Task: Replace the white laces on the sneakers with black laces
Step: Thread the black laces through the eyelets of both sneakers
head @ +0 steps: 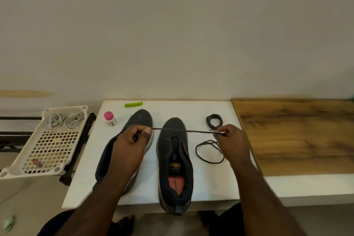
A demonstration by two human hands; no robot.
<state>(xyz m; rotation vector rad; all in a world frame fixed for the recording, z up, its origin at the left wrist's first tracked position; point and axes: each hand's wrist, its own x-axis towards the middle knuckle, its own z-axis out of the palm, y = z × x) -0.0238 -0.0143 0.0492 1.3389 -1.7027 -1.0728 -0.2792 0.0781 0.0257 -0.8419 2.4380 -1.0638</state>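
Fingers of the left hand and right hand pinch a black lace taut above both sneakers. White laces already lie in the basket; eyelets look bare, so threading remains, with a second lace coiled nearby.

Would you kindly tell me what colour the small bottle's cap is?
Pink, on the small bottle; head view shows it.
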